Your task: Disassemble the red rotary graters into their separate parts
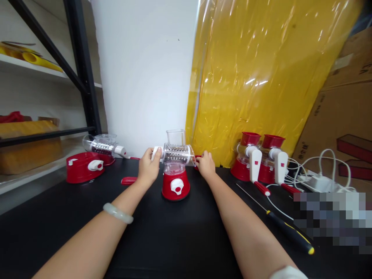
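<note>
A rotary grater with a red base stands upright on the black table, a clear hopper on top and a metal drum lying sideways in its clear housing. My left hand is closed on the white crank at the drum's left end. At the housing's open right end, my right hand has its fingers bent together beside a small red part. What those fingers hold is mostly hidden. A red handle shows behind my left wrist.
On the left are a detached red base and a clear drum housing. Two assembled graters stand on the right. A long screwdriver, a white power strip and cables lie near my right arm. A black-framed shelf rises at left.
</note>
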`<action>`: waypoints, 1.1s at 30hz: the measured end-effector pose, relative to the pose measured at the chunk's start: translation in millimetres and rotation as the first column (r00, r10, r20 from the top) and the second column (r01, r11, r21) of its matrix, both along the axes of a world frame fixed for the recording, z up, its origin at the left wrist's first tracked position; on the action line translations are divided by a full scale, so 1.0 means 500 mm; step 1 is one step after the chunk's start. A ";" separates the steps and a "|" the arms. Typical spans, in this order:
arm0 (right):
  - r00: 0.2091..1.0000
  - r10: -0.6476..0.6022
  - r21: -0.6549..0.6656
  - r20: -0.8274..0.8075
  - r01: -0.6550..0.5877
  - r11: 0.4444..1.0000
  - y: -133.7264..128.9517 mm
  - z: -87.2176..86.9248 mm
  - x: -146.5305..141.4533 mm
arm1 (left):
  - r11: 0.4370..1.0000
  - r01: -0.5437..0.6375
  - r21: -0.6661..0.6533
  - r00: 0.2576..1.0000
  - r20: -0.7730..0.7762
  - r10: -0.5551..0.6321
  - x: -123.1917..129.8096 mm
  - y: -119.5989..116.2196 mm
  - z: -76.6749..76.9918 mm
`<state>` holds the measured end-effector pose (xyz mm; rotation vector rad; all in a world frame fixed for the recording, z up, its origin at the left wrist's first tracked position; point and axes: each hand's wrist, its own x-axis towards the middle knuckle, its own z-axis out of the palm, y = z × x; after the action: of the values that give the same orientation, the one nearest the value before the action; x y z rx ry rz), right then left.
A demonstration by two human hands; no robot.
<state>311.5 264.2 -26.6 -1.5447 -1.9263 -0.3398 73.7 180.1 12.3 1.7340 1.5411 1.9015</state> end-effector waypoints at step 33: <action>0.956 0.194 0.018 -0.222 -0.194 0.981 0.043 -0.030 -0.039 | 0.990 -0.138 0.003 0.987 0.087 0.137 -0.032 0.025 -0.005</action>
<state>291.8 285.6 -41.7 -1.3202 -1.8801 -0.0735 58.0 192.5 9.9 1.5632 1.6625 2.0208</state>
